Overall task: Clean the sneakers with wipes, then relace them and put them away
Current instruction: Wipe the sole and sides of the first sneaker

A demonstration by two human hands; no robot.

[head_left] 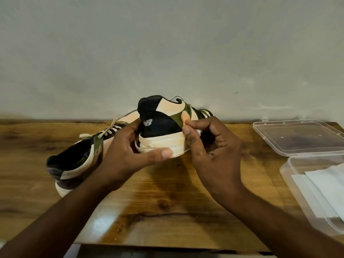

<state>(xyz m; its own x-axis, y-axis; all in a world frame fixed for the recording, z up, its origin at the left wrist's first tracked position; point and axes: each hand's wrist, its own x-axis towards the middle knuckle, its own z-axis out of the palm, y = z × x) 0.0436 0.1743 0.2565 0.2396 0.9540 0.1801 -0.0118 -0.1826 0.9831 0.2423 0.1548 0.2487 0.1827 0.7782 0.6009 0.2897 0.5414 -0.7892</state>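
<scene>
Black-heeled sneaker [160,125] between both hands, left hand [128,155] under sole, right hand [210,151] pinching side

The only readable mark is a small white "NB" logo [148,123] printed on the black heel panel of the raised sneaker [163,125]. It sits just beyond the fingertips of the left hand [128,151] and well left of the right hand [210,146], whose thumb presses the sneaker's side. No other lettering, number or label can be read anywhere else.
</scene>
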